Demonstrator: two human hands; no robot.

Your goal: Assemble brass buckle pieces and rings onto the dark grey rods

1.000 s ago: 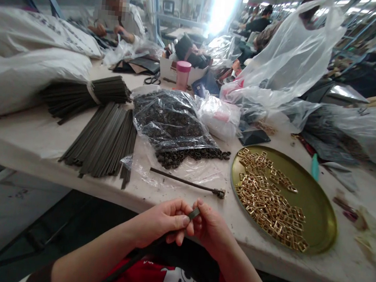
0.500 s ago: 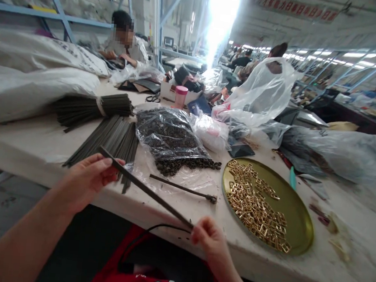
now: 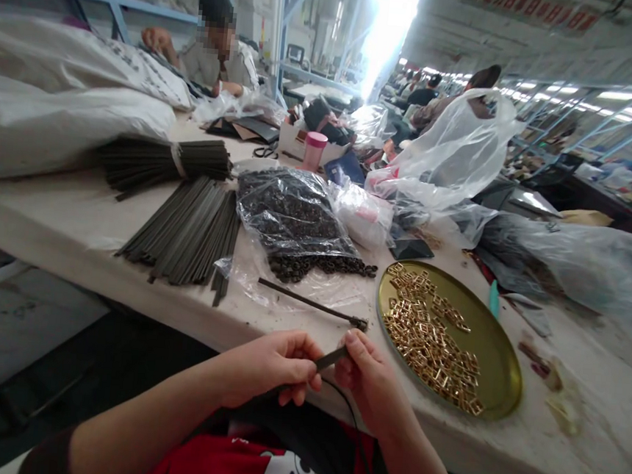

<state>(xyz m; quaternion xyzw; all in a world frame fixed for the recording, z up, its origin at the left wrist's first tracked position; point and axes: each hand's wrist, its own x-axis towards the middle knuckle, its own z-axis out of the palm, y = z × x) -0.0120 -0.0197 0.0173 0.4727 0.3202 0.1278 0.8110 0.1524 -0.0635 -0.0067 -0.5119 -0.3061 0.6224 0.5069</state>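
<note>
One camera, worn on the head, faces forward and down across the pale worktable [image 3: 74, 223]. The round brass-coloured metal tray [image 3: 505, 357] lies close, right of centre. Nearer than the tray, at the lower edge, the left hand [image 3: 268, 366] and right hand [image 3: 373, 378] pinch a dark flat strip [image 3: 332, 358]; beyond the tray the hall recedes.

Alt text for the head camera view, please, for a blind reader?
Left hand and right hand pinch the end of a dark strap by the table edge. Beyond: a gold tray of buckles, loose dark strips, a bag of dark rings.
</note>
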